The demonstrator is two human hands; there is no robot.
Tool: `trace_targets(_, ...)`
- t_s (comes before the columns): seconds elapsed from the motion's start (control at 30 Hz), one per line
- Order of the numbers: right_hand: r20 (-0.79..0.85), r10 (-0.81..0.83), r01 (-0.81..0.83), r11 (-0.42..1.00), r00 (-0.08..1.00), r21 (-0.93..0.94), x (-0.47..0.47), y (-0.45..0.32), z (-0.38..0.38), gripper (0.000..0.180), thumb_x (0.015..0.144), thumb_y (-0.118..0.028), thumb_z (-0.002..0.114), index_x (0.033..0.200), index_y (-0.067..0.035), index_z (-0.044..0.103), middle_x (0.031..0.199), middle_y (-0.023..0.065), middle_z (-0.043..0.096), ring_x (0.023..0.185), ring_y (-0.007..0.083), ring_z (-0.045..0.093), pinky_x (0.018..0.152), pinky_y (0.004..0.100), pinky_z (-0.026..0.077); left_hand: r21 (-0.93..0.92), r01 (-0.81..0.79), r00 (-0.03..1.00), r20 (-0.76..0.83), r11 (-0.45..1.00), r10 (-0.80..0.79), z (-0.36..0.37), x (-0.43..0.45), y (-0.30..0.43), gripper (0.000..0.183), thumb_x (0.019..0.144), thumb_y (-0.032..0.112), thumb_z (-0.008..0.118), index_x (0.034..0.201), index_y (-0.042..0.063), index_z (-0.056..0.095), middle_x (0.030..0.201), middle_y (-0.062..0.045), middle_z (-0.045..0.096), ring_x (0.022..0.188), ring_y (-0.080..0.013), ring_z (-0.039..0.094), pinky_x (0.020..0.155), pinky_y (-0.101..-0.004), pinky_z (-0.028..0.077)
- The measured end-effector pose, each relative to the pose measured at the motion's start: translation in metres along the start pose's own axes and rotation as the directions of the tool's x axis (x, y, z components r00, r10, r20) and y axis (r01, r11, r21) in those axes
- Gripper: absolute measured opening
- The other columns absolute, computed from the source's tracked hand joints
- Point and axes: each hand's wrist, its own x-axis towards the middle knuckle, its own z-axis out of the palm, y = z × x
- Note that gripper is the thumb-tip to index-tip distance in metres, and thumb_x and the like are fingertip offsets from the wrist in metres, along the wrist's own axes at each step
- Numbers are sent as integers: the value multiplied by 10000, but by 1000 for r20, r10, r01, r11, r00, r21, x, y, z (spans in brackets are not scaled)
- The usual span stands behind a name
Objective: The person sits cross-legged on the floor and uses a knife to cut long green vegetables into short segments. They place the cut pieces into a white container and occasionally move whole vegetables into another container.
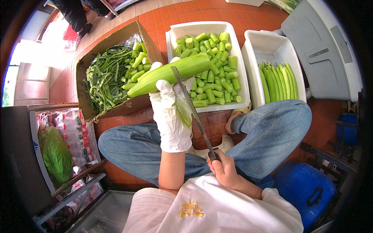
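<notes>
My left hand (pixel 172 116), in a white glove, grips a thick, long green vegetable (pixel 174 71), probably a peeled gourd. It lies slanted across the fingers, its cut end over the middle bin. A second green edge shows behind it; I cannot tell whether it is another piece. A strip of green peel (pixel 183 115) clings to the glove. My bare right hand (pixel 223 167) holds the dark handle of a long, narrow knife (pixel 195 114). The blade slants up and left, its tip in front of the vegetable; whether it touches is unclear. Cut green chunks (pixel 214 75) fill much of the white plastic bin (pixel 204 26).
A cardboard box (pixel 123 109) with green peelings (pixel 107 78) and end pieces stands left. Whole long green vegetables (pixel 278 83) lie in another white bin (pixel 274 43). A grey lidded container (pixel 314 49) is beyond it, a blue stool (pixel 306 189) lower right. Someone's legs (pixel 70 14) show top left.
</notes>
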Motion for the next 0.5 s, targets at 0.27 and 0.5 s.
trace_targets(0.27,-66,-16,8,993,998,-121,-3,5,2,397,972,-370,405,835,-3,465,587,31,480,481,86,439,446,248,361,32,-41,999,-4,999,42,0,-2,-7,511,941,307,504,1339,38,330,1295,-199,461,1147,-313,508,977,-434,458)
trace_targets(0.5,-95,216,-227,965,972,-133,5,21,10,300,945,-260,476,901,35,514,624,154,546,548,299,549,522,367,436,85,25,1000,11,996,-26,-9,7,-26,453,949,274,505,1333,82,358,1324,-141,467,1176,-235,488,948,-389,449)
